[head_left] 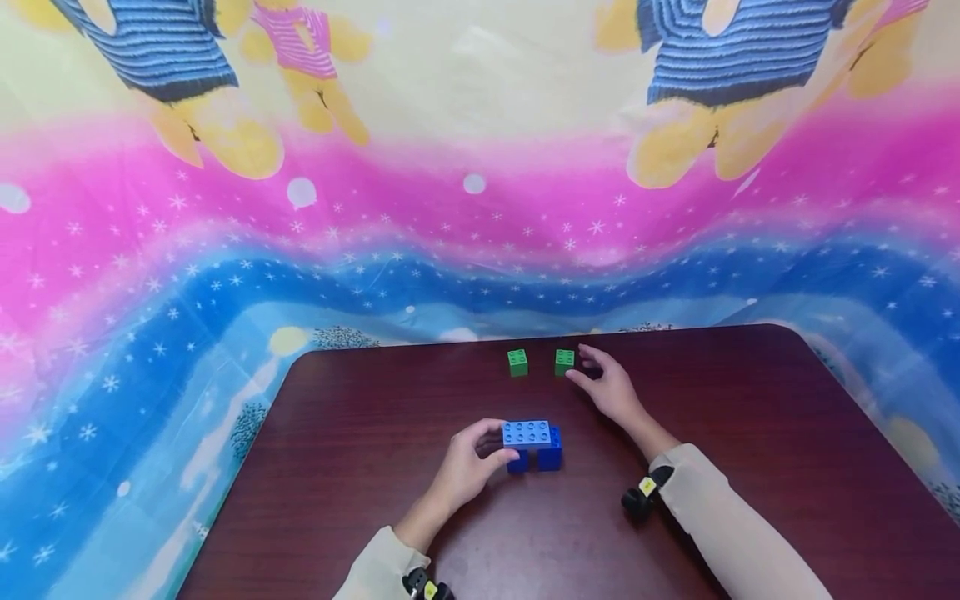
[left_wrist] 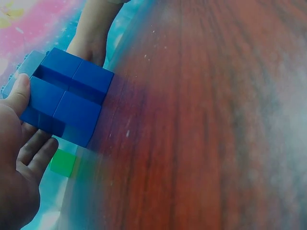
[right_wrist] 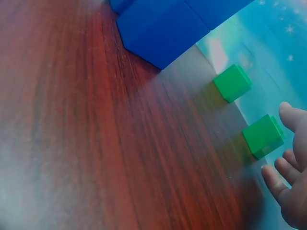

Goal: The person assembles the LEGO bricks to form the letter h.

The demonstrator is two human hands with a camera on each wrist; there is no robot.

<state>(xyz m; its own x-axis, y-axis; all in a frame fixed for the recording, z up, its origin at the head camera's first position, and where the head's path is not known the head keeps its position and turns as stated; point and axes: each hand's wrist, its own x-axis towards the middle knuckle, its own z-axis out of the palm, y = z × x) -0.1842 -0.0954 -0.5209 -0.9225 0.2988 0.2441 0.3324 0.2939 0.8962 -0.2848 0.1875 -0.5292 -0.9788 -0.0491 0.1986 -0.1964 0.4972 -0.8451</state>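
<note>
A small blue brick structure stands in the middle of the table. A light blue brick (head_left: 527,432) with two rows of studs lies across the top of dark blue bricks (head_left: 550,459), with a gap between them. My left hand (head_left: 467,468) holds its left side, the thumb on the near side and the fingers on the far side. Farther back, two green bricks stand apart, a left green brick (head_left: 517,363) and a right green brick (head_left: 565,362). My right hand (head_left: 613,392) is beside the right one, thumb and fingers spread; in the right wrist view they look clear of it.
The dark red-brown table (head_left: 360,483) has rounded far corners. Behind it hangs a patterned cloth (head_left: 465,225) in pink, blue and cream, close to the far edge. The green bricks stand near that edge. Each wrist wears a black camera (head_left: 640,502).
</note>
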